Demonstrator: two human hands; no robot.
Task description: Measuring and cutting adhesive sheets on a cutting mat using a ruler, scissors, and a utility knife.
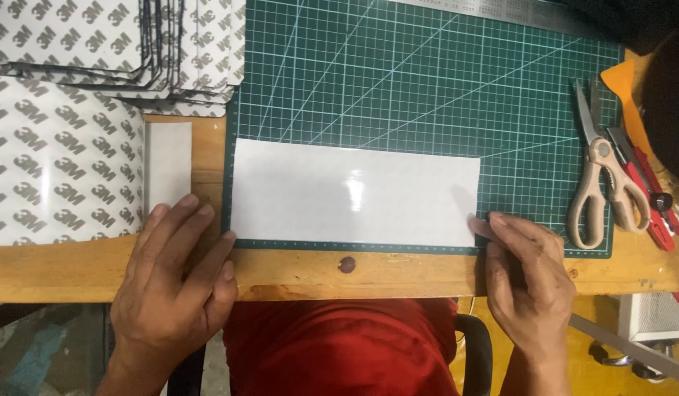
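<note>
A white sheet (pixel 354 192) is laid flat on the green mat (pixel 427 81), along the mat's near edge, with its left end at the mat's left border. The mat rests on a wooden table (pixel 398 275).

The left hand (pixel 171 282) is placed palm down on the table, just left of the mat's near-left corner. Its fingers are extended and slightly spread, gripping nothing; the index fingertip touches the sheet's lower left corner.

The right hand (pixel 526 275) is positioned at the sheet's lower right corner, on the mat's near edge. The fingers are held together and curled lightly, and the corner of the sheet is pinched between thumb and forefinger.

Scissors (pixel 602 180) are laid on the mat's right edge, well apart from the sheet. A red knife (pixel 647 194) lies just right of the scissors. Printed backing sheets (pixel 68 125) are stacked left of the mat, and a steel ruler (pixel 500 11) lies along its far edge.
</note>
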